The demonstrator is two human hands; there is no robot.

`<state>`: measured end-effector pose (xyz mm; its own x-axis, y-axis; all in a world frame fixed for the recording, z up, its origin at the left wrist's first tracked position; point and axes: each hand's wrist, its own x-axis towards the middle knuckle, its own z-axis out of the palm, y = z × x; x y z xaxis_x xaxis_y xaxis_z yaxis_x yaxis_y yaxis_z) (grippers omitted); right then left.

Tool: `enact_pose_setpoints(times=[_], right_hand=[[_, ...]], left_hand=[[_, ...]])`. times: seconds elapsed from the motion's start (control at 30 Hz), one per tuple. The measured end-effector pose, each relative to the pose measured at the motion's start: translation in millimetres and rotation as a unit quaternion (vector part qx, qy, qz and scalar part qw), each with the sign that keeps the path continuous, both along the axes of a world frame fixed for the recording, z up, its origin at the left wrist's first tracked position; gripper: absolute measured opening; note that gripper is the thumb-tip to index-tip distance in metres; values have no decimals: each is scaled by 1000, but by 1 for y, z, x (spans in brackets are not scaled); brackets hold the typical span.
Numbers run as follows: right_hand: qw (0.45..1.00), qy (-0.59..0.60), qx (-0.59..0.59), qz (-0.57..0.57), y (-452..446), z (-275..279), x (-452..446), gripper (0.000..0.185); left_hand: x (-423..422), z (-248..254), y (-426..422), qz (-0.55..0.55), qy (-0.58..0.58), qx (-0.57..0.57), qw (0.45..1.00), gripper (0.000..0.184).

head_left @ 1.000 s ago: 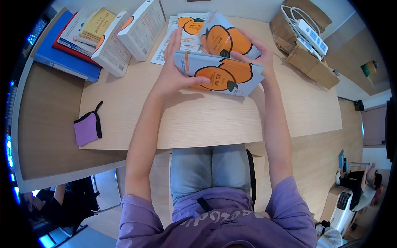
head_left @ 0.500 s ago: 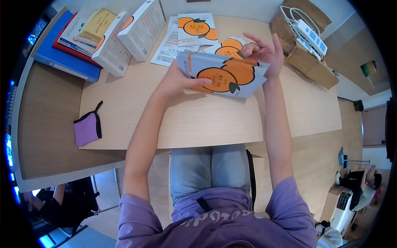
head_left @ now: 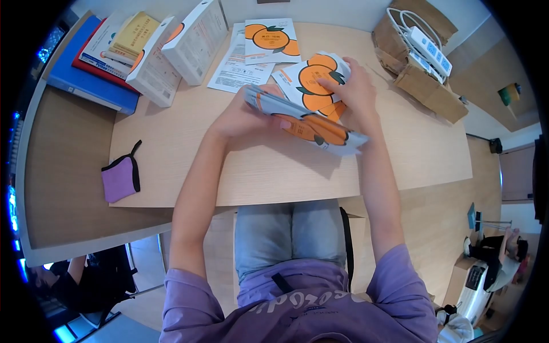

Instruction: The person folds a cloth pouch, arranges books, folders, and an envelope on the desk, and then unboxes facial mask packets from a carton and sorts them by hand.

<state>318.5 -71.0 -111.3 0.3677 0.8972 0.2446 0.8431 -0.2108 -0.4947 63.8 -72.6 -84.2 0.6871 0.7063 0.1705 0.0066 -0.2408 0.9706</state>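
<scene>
My left hand [head_left: 243, 114] is closed around a stack of flat white packets [head_left: 309, 123] printed with oranges. The stack is held tilted above the desk, with its edges facing up. My right hand [head_left: 357, 91] is lowered over the right side of a loose pile of similar packets [head_left: 311, 77] on the desk. Its thumb reaches over the top packet and its fingers lie along the far right edge, thumb and fingers apart. Behind the pile lies another orange-printed packet [head_left: 271, 40], partly over a white printed sheet [head_left: 237, 71].
Two white boxes [head_left: 197, 43] stand at the back left beside books and a blue binder [head_left: 91, 68]. A cardboard box [head_left: 420, 86] with a power strip [head_left: 429, 48] sits back right. A purple pouch [head_left: 121, 178] lies near the left edge. Other people are in the background.
My right hand has come down from above the held stack onto the loose pile. My left hand has tipped the stack, so its edges show more and the pile is uncovered.
</scene>
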Motion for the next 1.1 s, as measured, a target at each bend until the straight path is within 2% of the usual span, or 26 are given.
enact_pose_setpoints(times=[0.07, 0.17, 0.2, 0.27, 0.37, 0.47, 0.53, 0.57, 0.67, 0.77, 0.87, 0.97, 1.03, 1.1], right_hand=[[999, 47, 6, -11, 0, 3, 6, 77], [985, 111, 131, -7, 10, -13, 16, 75], [973, 168, 155, 19, 10, -12, 16, 71], [936, 279, 202, 72, 12, -10, 13, 61], [821, 540, 121, 141, 8, 9, 8, 45], [754, 610, 163, 181, 2, 17, 2, 36], [721, 638, 150, 225, -1, 20, 3, 31], [707, 648, 143, 245, -1, 20, 4, 29], [652, 675, 118, 323, -1, 13, 11, 26], [612, 698, 109, 356, -3, 11, 9, 27], [568, 711, 98, 402, -2, 9, 13, 30], [518, 715, 73, 464, 6, 1, 24, 29], [539, 714, 83, 440, 4, 5, 20, 30], [610, 702, 122, 346, -5, 13, 12, 35]], left_hand=[[1, 3, -3, 41, 17, -26, 999, 29], [6, 4, -3, 75, 0, -74, 994, 43], [7, 4, -3, 82, -10, -79, 993, 49], [6, 4, -2, 97, -31, -78, 992, 59], [7, 0, -1, 131, -64, -75, 986, 69], [9, 0, -1, 182, -94, -87, 975, 75], [8, 3, 2, 205, -104, -95, 969, 76], [9, 1, 3, 247, -89, -61, 963, 78], [8, -5, 7, 262, -106, -33, 959, 81], [8, -10, 12, 238, -61, 42, 968, 83], [7, -13, 14, 222, -81, 79, 969, 64], [2, -11, 10, 215, -24, 159, 963, 36], [5, -6, 4, 236, -11, 154, 959, 26], [8, -3, -1, 248, -14, 175, 953, 21]])
